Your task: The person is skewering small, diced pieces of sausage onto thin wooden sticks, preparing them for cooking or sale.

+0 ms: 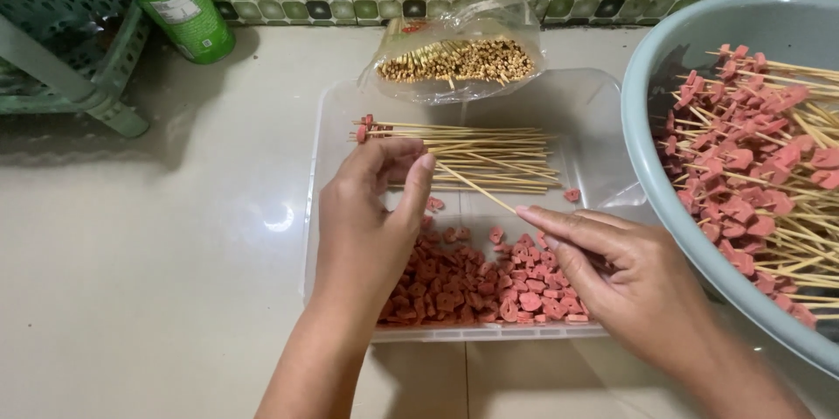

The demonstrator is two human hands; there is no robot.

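Head view: our left hand [371, 209] and right hand [612, 275] pinch one bamboo skewer [476, 187] between them; its tip could prick a fingertip above the sausage pieces [476, 283].

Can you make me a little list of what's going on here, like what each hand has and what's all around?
left hand: pinches one end of a bamboo skewer
right hand: fingertips hold the same skewer's other end
clear tray: holds pink meat pieces in front, a pile of bare skewers behind
grey basin: at the right, full of finished skewers
plastic bag: behind the tray, more bamboo sticks, ends showing
green can: upper left, tilted, open top
green basket: far left
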